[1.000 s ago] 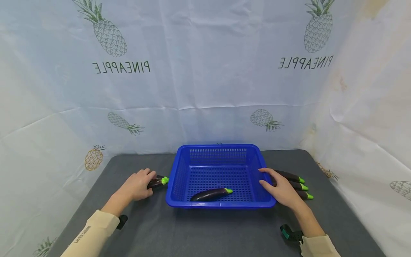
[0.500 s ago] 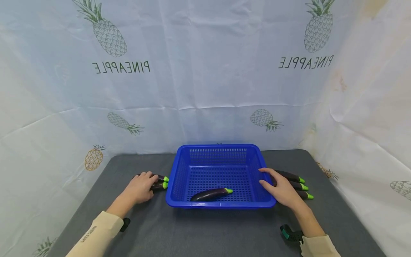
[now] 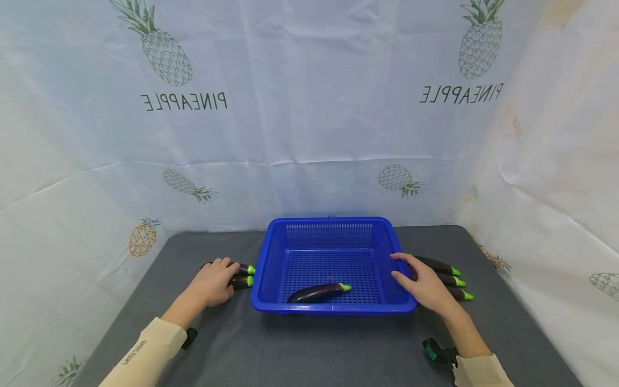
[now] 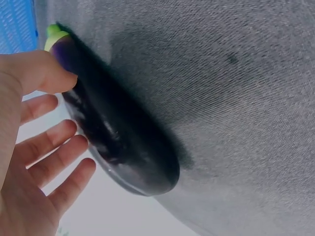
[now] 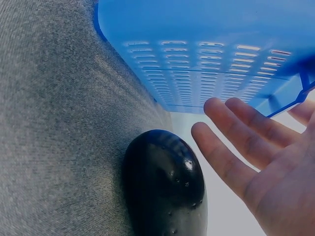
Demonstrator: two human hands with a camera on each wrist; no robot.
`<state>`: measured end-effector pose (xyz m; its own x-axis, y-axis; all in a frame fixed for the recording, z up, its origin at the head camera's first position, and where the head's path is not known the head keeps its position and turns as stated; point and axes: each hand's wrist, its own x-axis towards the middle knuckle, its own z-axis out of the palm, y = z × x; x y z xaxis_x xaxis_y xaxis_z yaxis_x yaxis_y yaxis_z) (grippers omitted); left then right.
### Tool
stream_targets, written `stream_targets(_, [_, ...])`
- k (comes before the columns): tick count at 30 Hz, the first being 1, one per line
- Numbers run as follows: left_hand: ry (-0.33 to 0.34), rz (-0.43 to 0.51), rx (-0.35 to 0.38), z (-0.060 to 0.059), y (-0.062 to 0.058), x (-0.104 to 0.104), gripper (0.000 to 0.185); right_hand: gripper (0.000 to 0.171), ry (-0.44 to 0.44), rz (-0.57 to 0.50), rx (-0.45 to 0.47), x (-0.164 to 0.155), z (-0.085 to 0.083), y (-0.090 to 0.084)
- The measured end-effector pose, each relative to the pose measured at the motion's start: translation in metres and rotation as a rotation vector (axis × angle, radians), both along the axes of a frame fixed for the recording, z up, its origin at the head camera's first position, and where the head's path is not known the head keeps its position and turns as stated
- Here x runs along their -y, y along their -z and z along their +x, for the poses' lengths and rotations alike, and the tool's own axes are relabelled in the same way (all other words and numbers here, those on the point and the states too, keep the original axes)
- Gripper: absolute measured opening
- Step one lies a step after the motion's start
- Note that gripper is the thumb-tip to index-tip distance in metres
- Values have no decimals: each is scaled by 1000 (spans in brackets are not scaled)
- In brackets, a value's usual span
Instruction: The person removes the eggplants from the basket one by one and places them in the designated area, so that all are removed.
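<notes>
My left hand (image 3: 211, 282) lies over two dark purple eggplants left of the basket; the farther eggplant (image 3: 245, 269) and the nearer eggplant (image 3: 242, 281) show mainly their green-stemmed ends. In the left wrist view the thumb (image 4: 56, 73) overlaps the stem end of an eggplant (image 4: 115, 118), and the other fingers are loosely spread beside it; contact is unclear. My right hand (image 3: 424, 285) is at the right rim of the blue plastic basket (image 3: 333, 308), fingers relaxed. The right wrist view shows an eggplant's rounded end (image 5: 165, 172) below those fingers. One eggplant (image 3: 316, 293) lies inside the basket.
Right of the basket lie three eggplants (image 3: 437, 265) side by side, partly hidden by the right hand. Everything stands on a dark grey table (image 3: 309, 349). A pale curtain (image 3: 319, 107) printed with pineapples hangs behind and along the sides.
My left hand has shifted slightly right and its fingers have loosened. The two left eggplants, overlapping one second ago, now lie side by side. The right hand and basket stay put.
</notes>
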<state>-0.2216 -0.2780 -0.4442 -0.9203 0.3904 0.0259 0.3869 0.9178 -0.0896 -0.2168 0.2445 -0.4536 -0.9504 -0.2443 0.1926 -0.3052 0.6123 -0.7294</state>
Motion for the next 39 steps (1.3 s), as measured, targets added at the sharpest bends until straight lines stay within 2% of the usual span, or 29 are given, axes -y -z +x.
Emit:
stream_targets(10, [21,9,2,-5,-14,-4,22,48,-1,8,-4,0,0,1])
stream_targets(16, [53,23,-62,-5,-31,-10,18,48,0,1,7,0,1,0])
stream_targets(26, [70,83,-123,2,-58,-25,11,48,3,4,-1,1,1,0])
stream_targets(33, [81,114,-158,7,-70,-35,13,48,7,10,-3,1,0,-1])
stream_targets(39, [112,168,-198,16,-76,-47,13,49,6,8,0,1,0,-1])
